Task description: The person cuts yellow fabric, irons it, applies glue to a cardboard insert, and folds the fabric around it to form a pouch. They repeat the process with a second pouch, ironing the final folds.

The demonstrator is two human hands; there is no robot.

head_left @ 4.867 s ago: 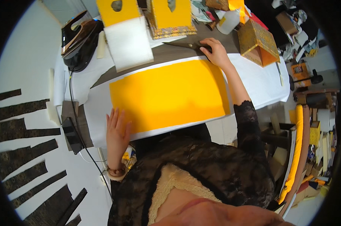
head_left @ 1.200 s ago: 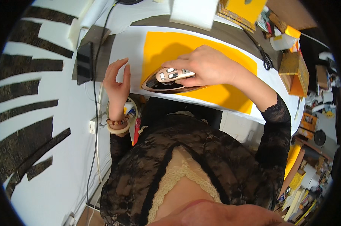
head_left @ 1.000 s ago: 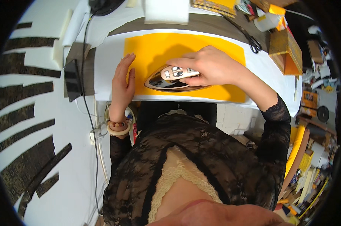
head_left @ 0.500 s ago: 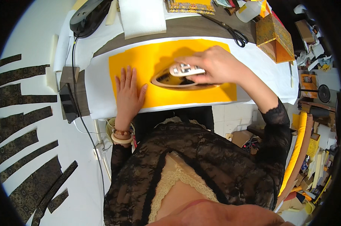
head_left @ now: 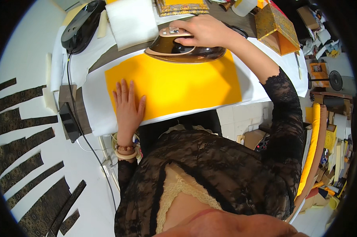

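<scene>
1. A white sheet (head_left: pixel 95 94) covers most of the tabletop, lying under the left hand (head_left: pixel 129 108) and reaching out past both sides of the person.
2. On it lies a yellow rectangular sheet (head_left: pixel 178 87); the left hand touches its near left corner, and most of it extends rightward from that hand.
3. An iron (head_left: pixel 186 55), dark and glossy with a pale handle, is in the right hand (head_left: pixel 208 31), over the yellow sheet's far edge; whether its sole touches the yellow is unclear.
4. Right of the right hand stands a gold-patterned box (head_left: pixel 276 31), its orange inside showing.
5. Left of the right hand, near the iron's tip, lies a white square piece (head_left: pixel 132 21).
6. Well left of that hand is a black rounded base (head_left: pixel 81 29).
7. The right hand is curled around the handle.
8. The left hand is laid flat, fingers slightly spread, thumb apart.
9. Left of it lies a dark slab (head_left: pixel 69 122).
10. Two bracelets (head_left: pixel 126 152) circle the left wrist.
</scene>
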